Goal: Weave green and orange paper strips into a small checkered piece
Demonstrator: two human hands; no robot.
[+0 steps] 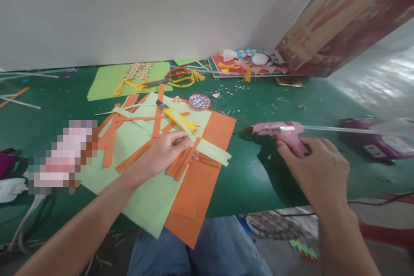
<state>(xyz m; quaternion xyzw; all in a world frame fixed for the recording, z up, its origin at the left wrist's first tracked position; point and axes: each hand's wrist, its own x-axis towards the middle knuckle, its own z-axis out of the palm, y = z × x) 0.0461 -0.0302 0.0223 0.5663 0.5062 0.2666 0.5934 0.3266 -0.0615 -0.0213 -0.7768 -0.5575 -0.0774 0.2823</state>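
My left hand [166,151] is closed in a pinch on a few orange paper strips [183,161], which lie across a light green strip [211,151]. Under them are a light green sheet [145,200] and an orange sheet [197,198] on the green table [258,181]. My right hand [318,172] grips the handle of a pink hot glue gun [280,131]. Its nozzle points left, a little right of the orange sheet. A clear glue stick [336,129] sticks out of its back. A yellow utility knife [176,118] rests just beyond my left hand.
Loose orange strips [111,138] spread to the left. Scissors with red handles [168,76], woven paper pieces, a small round dish of beads [199,101] and a large tilted cardboard box [339,21] stand at the back. A purple device [378,140] sits at the right. My knees show below the table edge.
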